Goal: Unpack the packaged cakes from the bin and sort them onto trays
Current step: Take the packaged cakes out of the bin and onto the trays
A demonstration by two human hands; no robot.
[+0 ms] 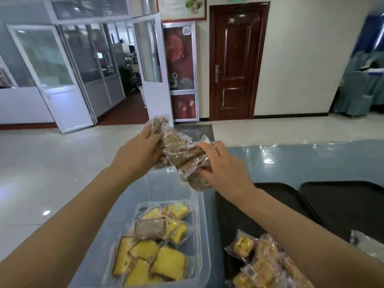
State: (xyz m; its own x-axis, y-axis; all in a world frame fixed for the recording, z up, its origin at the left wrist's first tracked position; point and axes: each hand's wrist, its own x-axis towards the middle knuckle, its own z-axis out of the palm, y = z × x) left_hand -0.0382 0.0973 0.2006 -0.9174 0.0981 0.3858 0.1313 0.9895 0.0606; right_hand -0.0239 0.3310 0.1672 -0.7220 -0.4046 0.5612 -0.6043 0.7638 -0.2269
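Both hands are raised above the bin's far end, holding a bunch of brown packaged cakes (182, 154) in clear wrappers. My left hand (139, 151) grips the upper left packs. My right hand (220, 165) grips the lower right ones, thumb underneath. Below them, the clear plastic bin (199, 235) holds several yellow packaged cakes (168, 262) and one brown cake (149, 226). A black tray (232, 221) to the right of the bin carries several wrapped cakes (264, 265) at its near end. A second black tray (349, 202) lies further right.
The bin and trays sit on a table with a shiny blue-grey cover (291, 161). A clear wrapper (367, 242) lies at the right edge. Beyond the table are a tiled floor, a brown door (236, 63) and glass partitions.
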